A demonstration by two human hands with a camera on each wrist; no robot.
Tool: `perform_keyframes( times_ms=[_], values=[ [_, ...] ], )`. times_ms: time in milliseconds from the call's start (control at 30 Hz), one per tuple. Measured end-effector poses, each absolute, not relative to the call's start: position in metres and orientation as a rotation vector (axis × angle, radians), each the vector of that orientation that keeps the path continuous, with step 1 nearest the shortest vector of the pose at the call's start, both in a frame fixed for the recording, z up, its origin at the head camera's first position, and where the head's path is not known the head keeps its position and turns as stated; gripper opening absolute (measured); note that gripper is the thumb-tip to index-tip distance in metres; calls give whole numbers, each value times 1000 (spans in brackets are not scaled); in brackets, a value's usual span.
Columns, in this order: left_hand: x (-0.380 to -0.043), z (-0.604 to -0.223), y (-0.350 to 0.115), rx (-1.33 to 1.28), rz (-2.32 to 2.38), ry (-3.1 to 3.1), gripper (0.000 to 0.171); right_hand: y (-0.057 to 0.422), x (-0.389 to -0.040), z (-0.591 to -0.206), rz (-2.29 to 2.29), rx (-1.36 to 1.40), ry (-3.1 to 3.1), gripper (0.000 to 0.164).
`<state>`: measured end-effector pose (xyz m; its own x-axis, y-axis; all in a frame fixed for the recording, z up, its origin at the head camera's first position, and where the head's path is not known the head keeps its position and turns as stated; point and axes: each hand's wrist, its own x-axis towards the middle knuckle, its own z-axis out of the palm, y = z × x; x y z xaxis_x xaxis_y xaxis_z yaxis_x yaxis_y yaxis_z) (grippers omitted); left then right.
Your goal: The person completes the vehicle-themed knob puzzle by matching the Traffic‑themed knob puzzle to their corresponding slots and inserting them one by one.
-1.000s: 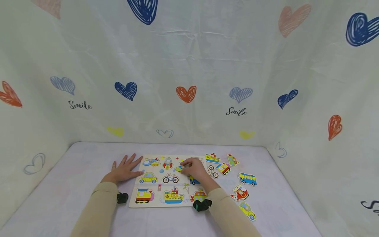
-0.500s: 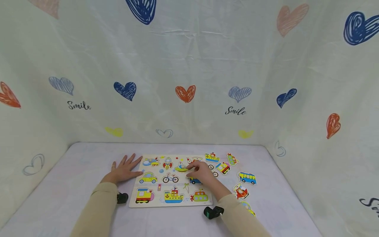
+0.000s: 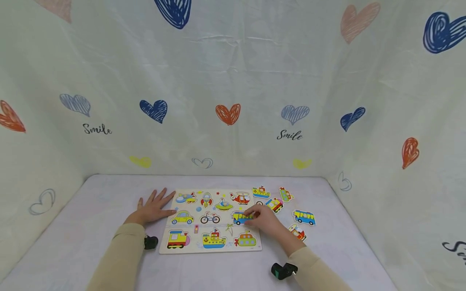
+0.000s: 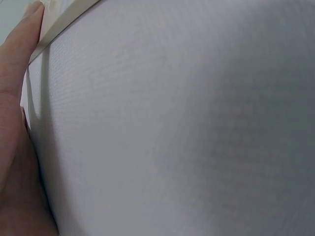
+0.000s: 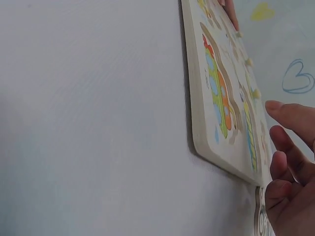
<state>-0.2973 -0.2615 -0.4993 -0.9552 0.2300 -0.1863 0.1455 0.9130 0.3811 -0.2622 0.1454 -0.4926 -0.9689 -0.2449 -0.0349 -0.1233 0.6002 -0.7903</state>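
Observation:
A white wooden peg puzzle board (image 3: pixel 199 250) with vehicle pictures lies in the middle of the table. My left hand (image 3: pixel 151 210) rests spread flat at its left edge; in the left wrist view the thumb (image 4: pixel 32 24) touches the board's side. My right hand (image 3: pixel 265 220) hovers over the board's right edge, by the bus picture (image 3: pixel 238 218), its fingers loosely bent and holding nothing. A yellow-green flying saucer (image 3: pixel 223 205) sits in the board's top row, beside the rocket (image 3: pixel 206 201) and the plane (image 3: pixel 186 198). Small knobs (image 5: pixel 256 93) stand up from the board in the right wrist view.
Loose puzzle pieces lie right of the board: a ship (image 3: pixel 261 192), a submarine (image 3: pixel 285 195), a train (image 3: pixel 274 205), a bus (image 3: pixel 304 217) and a helicopter (image 3: pixel 297 232), the last partly behind my right arm. A bicycle piece (image 3: pixel 259 203) is mostly hidden by my right hand.
My right hand has let go of the flying saucer and moved right, uncovering the saucer, the helicopter picture and the submarine picture. The left hand has stayed in place.

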Motion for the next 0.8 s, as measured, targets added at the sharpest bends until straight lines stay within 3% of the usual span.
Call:
perform_keyframes(
  times_ms=[300,800],
  values=[
    [-303,-510,-266,294,560,2852,96,178,-245,-485,-1301,-249,2692,21],
    [-296,-498,-261,281,542,2856,88,229,-221,-477,-1255,-93,2679,28]
  ],
)
